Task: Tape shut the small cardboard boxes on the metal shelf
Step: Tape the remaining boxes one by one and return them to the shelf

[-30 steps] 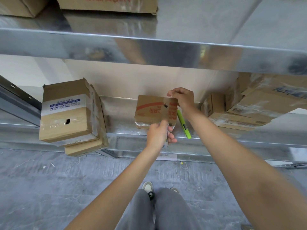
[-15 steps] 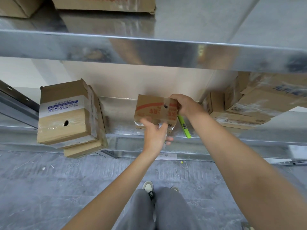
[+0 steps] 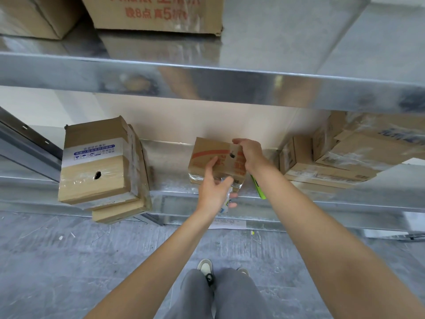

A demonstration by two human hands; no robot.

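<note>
— While pressing tape across box (image 3: 213, 157) mid-shelf (image 3: 174, 192): right hand (image 3: 249, 153) curled over top, left hand (image 3: 215, 189) gripping roll (image 3: 226, 203)?
— Yes. Left stack (image 3: 96, 162) taped; right boxes (image 3: 322, 162) unclear.

Bright even light; glare on shelf edge (image 3: 207, 81); wide-angle bowing.

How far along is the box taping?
Done, it seems: the stacked boxes on the left show shiny tape bands. In hand: the middle box, with the right hand gripping its top and the left hand at its front, where a strip of tape runs. Left: perhaps the boxes on the right, though some look wrapped. The green cutter lies on the shelf.
</note>
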